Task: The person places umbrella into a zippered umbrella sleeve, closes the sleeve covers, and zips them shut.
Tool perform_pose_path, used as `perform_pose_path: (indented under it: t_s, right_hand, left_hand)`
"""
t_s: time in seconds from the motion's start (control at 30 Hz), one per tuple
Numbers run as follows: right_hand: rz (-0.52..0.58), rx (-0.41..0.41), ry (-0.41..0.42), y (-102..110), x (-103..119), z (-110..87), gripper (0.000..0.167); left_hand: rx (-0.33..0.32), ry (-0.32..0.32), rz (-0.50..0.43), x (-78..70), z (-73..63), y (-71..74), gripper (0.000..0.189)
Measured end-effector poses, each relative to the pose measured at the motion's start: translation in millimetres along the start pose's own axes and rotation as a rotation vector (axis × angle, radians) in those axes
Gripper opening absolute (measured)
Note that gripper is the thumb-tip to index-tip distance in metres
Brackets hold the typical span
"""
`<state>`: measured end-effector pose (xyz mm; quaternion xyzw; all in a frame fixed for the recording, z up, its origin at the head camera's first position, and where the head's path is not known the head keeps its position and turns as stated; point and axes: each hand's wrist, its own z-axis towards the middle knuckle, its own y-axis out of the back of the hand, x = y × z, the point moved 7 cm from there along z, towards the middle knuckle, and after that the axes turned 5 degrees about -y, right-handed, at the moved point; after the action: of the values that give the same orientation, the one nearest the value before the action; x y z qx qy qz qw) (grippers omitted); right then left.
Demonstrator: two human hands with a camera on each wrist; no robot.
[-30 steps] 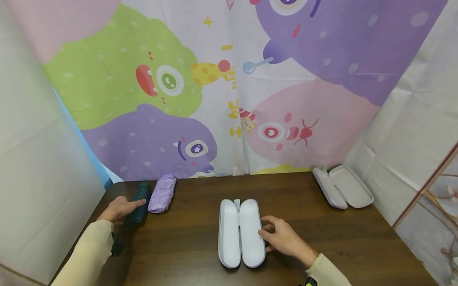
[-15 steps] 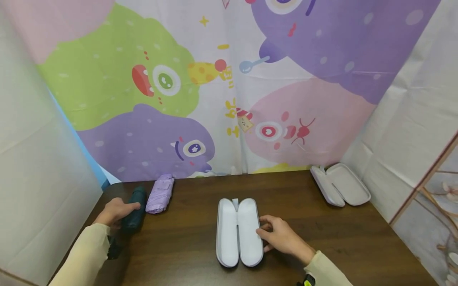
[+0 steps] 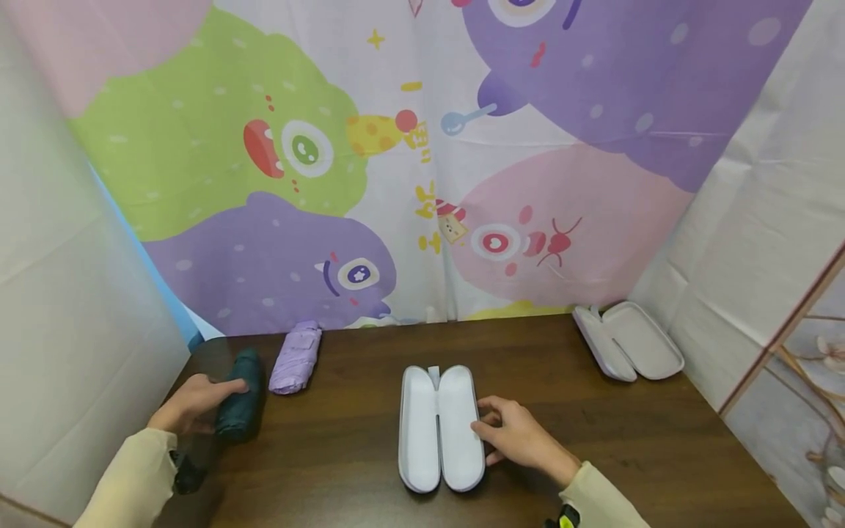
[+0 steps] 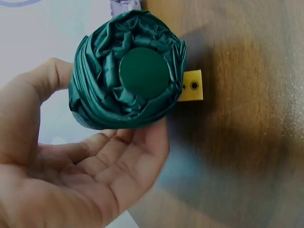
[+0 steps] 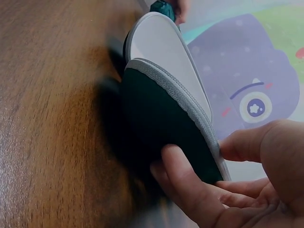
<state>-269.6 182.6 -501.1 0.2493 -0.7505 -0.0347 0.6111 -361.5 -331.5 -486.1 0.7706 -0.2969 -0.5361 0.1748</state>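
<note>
On the left, my left hand (image 3: 196, 400) grips a folded dark green umbrella (image 3: 240, 400), thumb over its top. The left wrist view faces the round end of the umbrella (image 4: 145, 71), with the fingers curled beneath and a yellow tab (image 4: 193, 85) poking out beside it. In the middle lies a long umbrella case (image 3: 462, 433), unzipped and spread flat with its white lining up. My right hand (image 3: 518, 436) pinches the right rim of this case. From the right wrist, the case's outer shell (image 5: 156, 114) looks dark green with a grey zip edge.
A folded lilac umbrella (image 3: 297, 358) lies to the right of the green one. At the back right corner rests another opened pale case (image 3: 634, 343). A cartoon-printed cloth (image 3: 422, 161) hangs behind the brown wooden table (image 3: 343, 455).
My left hand has drawn the green umbrella toward me and slightly left, away from the lilac one. My right hand stays on the case rim. The head view has shifted a little.
</note>
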Motion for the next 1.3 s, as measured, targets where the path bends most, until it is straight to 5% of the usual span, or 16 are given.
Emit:
perform_pose_path:
  t_s: [0.47, 0.73, 0.87, 1.07, 1.3]
  right_hand:
    - [-0.005, -0.025, -0.019, 0.2, 1.3, 5.2, 0.055]
    - [-0.003, -0.025, -0.016, -1.4, 0.4, 4.6, 0.055]
    - [0.001, -0.026, -0.01, -2.0, 0.4, 4.8, 0.054]
    - [-0.002, -0.025, -0.011, -3.1, 2.2, 5.4, 0.055]
    - [0.004, -0.018, -0.003, -5.2, 3.5, 4.4, 0.055]
  left_hand:
    - [0.084, -0.076, -0.077, -26.7, -14.2, -1.1, 0.081]
    - [0.086, -0.116, -0.195, -52.9, -25.1, -17.5, 0.031]
    - [0.088, -0.149, -0.168, -67.4, -29.6, -25.2, 0.036]
    - [0.107, -0.163, -0.185, -80.7, -31.7, -40.5, 0.07]
    - [0.149, -0.183, -0.261, -86.7, -32.7, -64.4, 0.064]
